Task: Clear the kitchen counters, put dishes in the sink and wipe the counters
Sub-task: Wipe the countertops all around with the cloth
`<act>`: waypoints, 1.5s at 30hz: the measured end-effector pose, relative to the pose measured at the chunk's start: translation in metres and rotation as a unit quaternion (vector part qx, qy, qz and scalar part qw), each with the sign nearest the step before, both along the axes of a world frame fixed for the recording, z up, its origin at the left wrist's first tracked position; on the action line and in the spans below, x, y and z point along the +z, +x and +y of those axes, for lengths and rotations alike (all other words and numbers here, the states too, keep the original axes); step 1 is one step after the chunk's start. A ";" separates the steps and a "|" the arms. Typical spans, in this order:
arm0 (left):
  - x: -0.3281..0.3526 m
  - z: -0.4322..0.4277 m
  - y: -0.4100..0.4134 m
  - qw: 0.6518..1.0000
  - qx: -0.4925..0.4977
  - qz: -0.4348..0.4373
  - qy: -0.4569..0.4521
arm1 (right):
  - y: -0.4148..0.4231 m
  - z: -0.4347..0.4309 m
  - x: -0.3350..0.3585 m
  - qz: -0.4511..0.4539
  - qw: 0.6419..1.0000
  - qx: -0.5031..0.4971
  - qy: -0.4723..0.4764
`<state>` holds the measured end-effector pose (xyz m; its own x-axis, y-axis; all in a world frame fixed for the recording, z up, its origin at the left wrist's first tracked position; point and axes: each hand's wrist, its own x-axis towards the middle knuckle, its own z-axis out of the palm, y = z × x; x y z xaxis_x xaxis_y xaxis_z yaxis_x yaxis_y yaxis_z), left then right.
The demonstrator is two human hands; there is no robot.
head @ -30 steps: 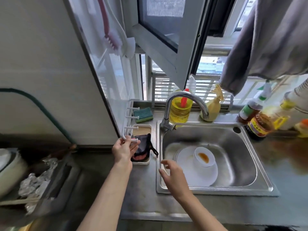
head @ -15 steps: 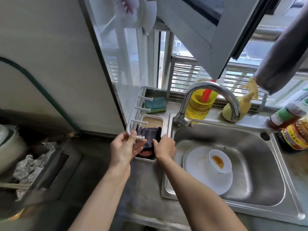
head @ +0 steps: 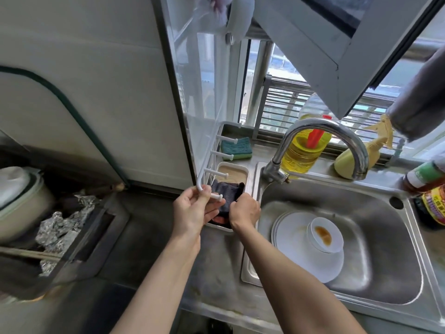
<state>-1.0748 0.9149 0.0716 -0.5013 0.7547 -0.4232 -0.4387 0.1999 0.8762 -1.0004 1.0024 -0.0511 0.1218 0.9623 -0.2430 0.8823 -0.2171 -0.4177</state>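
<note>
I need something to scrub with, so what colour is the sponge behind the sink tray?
The sponge is teal-green on top with a yellow layer beneath, seen in the head view.

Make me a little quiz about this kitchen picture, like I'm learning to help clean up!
1. True or false: the small bowl sits on the plates inside the sink.
2. Which hand grips the dark cloth? A) left hand B) right hand C) neither
3. Fill in: the left hand holds the white ____ with pegs.

Key
1. True. It has a brown stain inside.
2. B. The right hand pinches the cloth in the little tray beside the sink.
3. Rack. The fingers wrap its front end.
</note>
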 end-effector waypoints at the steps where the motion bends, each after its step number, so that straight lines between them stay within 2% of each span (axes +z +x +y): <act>1: 0.000 0.000 0.000 1.000 0.000 -0.003 0.001 | 0.002 0.000 -0.001 0.023 1.000 0.010 0.019; 3: 0.000 0.000 -0.002 1.000 -0.003 -0.007 0.003 | 0.004 -0.002 -0.004 0.090 0.993 0.022 0.078; 5: -0.002 -0.001 -0.005 1.000 -0.009 -0.010 0.002 | 0.006 -0.005 -0.002 0.190 0.975 -0.008 0.116; 8: -0.006 -0.004 -0.010 0.999 -0.036 -0.007 0.000 | 0.010 -0.007 0.008 0.392 0.911 -0.109 0.063; 12: -0.005 -0.014 -0.014 0.997 -0.077 -0.004 0.003 | 0.022 -0.015 0.026 0.525 0.830 -0.189 0.002; 14: -0.008 -0.025 -0.011 0.996 -0.092 0.001 -0.013 | 0.034 -0.028 0.043 0.561 0.803 -0.202 -0.012; 18: -0.031 -0.052 0.000 0.993 -0.097 0.029 -0.066 | 0.068 -0.069 0.077 0.596 0.782 -0.180 -0.033; 20: -0.038 -0.060 0.011 0.988 -0.131 0.020 -0.078 | 0.087 -0.093 0.092 0.622 0.761 -0.181 -0.048; 25: -0.053 -0.069 0.054 0.945 -0.263 -0.188 -0.050 | 0.134 -0.154 0.104 0.677 0.706 -0.194 -0.071; 28: -0.061 -0.079 0.090 0.927 -0.291 -0.233 -0.044 | 0.162 -0.181 0.097 0.696 0.674 -0.245 -0.033; 31: -0.059 -0.092 0.120 0.933 -0.322 -0.161 -0.009 | 0.187 -0.206 0.095 0.687 0.667 -0.289 0.001; 33: -0.053 -0.101 0.134 0.941 -0.327 -0.085 0.024 | 0.200 -0.220 0.098 0.663 0.689 -0.294 0.002; 35: -0.048 -0.108 0.142 0.949 -0.310 -0.007 0.046 | 0.209 -0.229 0.101 0.645 0.708 -0.287 -0.011; 38: -0.043 -0.116 0.144 0.943 -0.312 0.099 0.053 | 0.216 -0.232 0.101 0.652 0.715 -0.241 -0.073; 41: -0.040 -0.122 0.141 0.937 -0.322 0.127 0.053 | 0.220 -0.230 0.101 0.659 0.707 -0.202 -0.158; 45: -0.031 -0.122 0.149 0.924 -0.320 0.200 0.064 | 0.239 -0.219 0.098 0.662 0.711 -0.182 -0.150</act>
<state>-0.9260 0.7925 0.0401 -0.0315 0.9819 -0.1870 0.0969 0.1892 0.9772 -0.7616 0.7831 0.0469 -0.1775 0.8059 -0.5648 -0.3785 -0.5857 -0.7167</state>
